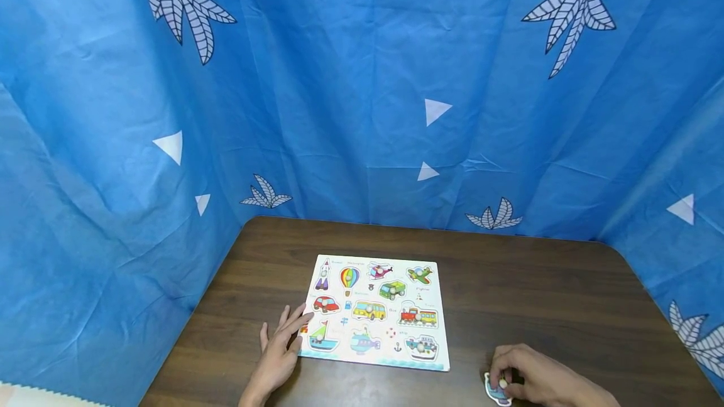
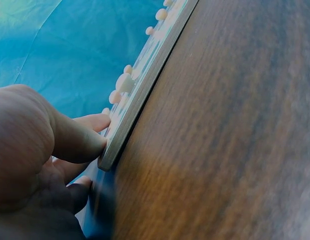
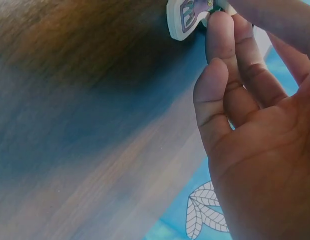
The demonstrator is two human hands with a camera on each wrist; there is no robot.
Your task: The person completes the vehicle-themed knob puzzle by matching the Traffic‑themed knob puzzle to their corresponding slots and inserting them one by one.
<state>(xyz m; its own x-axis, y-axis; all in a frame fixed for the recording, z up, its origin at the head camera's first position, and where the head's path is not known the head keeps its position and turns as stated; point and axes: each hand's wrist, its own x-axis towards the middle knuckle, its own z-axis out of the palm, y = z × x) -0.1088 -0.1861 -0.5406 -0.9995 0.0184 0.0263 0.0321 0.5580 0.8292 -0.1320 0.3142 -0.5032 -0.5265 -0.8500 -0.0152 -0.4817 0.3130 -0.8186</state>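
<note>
A white wooden peg puzzle board [image 1: 390, 325] with pictured vehicle pieces lies on the table. My left hand [image 1: 278, 352] is at its near left corner, fingers extended and fingertips over the edge. In the left wrist view the thumb [image 2: 82, 137] touches the board's side [image 2: 139, 107]. To the right of the board, my right hand [image 1: 526, 372] pinches a small blue-and-purple puzzle piece [image 1: 498, 391] with a white rim, held low by the table. Part of this piece [image 3: 182, 22] shows past the fingers in the right wrist view. A pale submarine picture [image 1: 364, 342] without a knob shows on the board.
The brown wooden table [image 1: 509, 287] has rounded far corners. A blue curtain [image 1: 351, 112] with white leaves and triangles hangs behind it and along both sides. Knobs [image 2: 124, 82] stand up from the board's pieces.
</note>
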